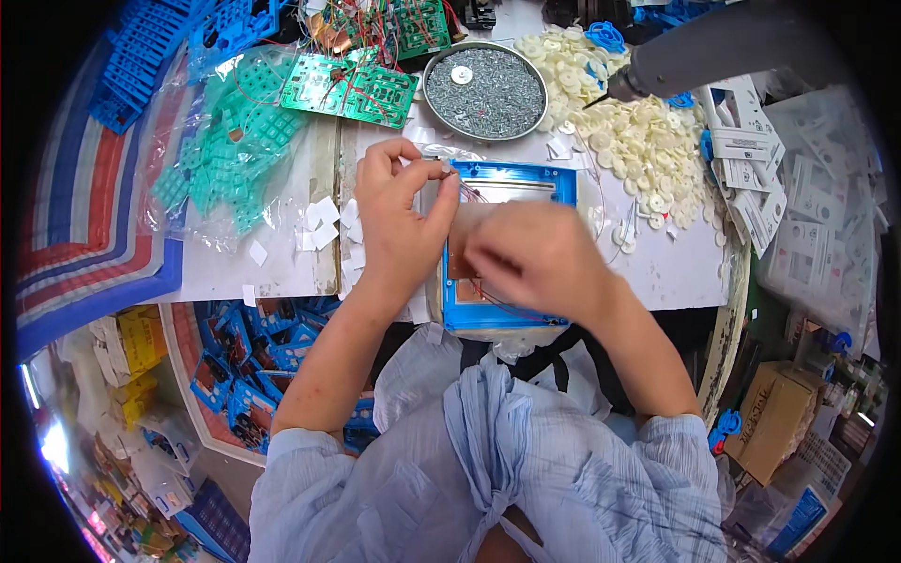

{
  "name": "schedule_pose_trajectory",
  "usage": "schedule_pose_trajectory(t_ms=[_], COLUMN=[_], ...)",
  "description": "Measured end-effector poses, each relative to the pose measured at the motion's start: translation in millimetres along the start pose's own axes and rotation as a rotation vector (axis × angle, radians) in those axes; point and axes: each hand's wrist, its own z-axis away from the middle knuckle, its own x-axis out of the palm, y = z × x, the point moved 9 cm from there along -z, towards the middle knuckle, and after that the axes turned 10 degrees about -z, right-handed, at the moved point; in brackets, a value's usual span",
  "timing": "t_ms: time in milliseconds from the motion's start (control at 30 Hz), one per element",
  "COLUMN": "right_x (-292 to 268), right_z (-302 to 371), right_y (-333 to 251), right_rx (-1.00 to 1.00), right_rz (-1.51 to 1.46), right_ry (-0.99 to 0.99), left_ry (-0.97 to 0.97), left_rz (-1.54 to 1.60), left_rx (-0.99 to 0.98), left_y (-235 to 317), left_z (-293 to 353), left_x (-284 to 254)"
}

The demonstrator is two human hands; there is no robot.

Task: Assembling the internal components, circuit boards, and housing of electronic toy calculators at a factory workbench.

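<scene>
A blue plastic casing [502, 317] lies in front of me at the table's near edge. Inside it are a brown circuit board [458, 266] and thin red wires [490, 299]. My left hand [402, 199] is at the casing's upper left corner, with thumb and index finger pinched together. Something small may be between those fingertips, but I cannot make it out. Over the middle of the casing, my right hand [540, 249] is smeared by motion. Its fingers look curled, and whether they grip anything is hidden. The hand covers much of the casing's inside.
Beyond the casing stands a round metal dish [429, 105] of small screws. Cream plastic discs [648, 155] are heaped right of it, under a dark power-tool-like arm [713, 56]. Green circuit boards [349, 89] and bagged teal keypads [235, 141] lie left. Blue assemblies [249, 408] fill a bin below.
</scene>
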Motion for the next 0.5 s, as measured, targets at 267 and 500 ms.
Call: schedule_pose_trajectory(t_ms=[267,500], right_x=[39.6,59.1], right_z=[-0.1,10.8], right_y=[3.0,-5.9], right_rx=[0.078,0.056], right_rz=[0.194,0.210], right_ry=[-0.236,-0.370], left_ry=[-0.157,-0.455], left_rz=[0.024,-0.027], left_rx=[0.387,0.520], left_y=[38.1,47.3], left_z=[-29.3,-30.9], left_x=[9.9,41.3])
